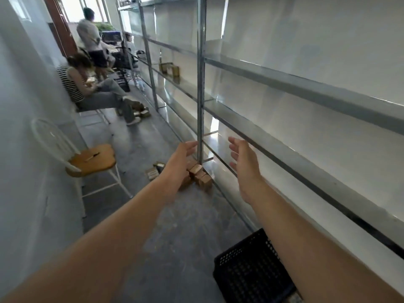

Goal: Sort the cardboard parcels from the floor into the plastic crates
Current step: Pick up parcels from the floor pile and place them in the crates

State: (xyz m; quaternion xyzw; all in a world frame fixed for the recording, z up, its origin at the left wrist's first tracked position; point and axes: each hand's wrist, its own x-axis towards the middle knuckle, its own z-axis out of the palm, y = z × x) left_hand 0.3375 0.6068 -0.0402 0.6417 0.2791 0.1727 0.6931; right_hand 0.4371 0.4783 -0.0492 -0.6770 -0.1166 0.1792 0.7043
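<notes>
Left hand and right hand, fingers straight and spread, holding nothing, over cardboard parcels on floor; black plastic crate nearer.

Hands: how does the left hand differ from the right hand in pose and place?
The left hand hides part of the cardboard parcels on the floor; the right hand is seen against the metal shelf. The left hand's fingers point toward the shelf post; the right hand's fingers point up. Both are open and hold nothing.
</notes>
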